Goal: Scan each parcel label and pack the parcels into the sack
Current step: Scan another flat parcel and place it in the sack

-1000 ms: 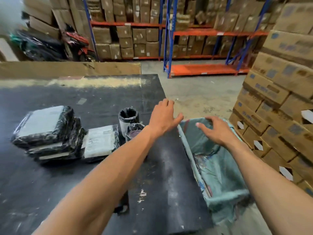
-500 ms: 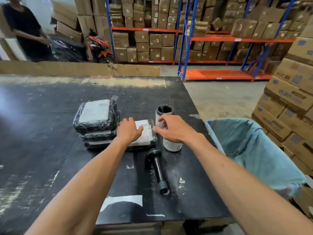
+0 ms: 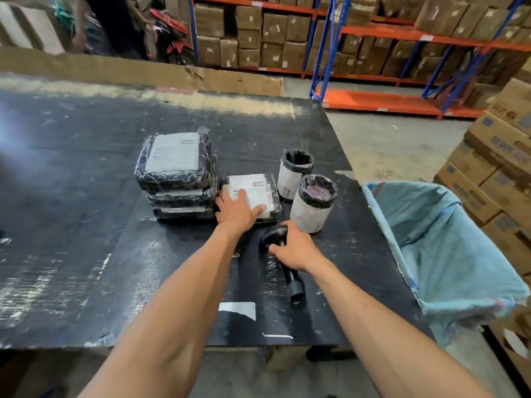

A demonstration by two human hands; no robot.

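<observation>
Left hand flat, ungripping, on flat black-wrapped parcel with white label, on black table. Right hand closing around black handheld scanner. Risk: palm covering label barcode, blocking scan.

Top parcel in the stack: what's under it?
Under the top parcel lie two more black-wrapped parcels, only their front edges showing. Their labels and anything behind the stack are covered. The table bears all three.

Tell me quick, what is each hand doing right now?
Left hand: open, fingers flat on the single labelled parcel, not gripping it.
Right hand: closing around the black handheld scanner lying on the table; full grip cannot be told.
</observation>
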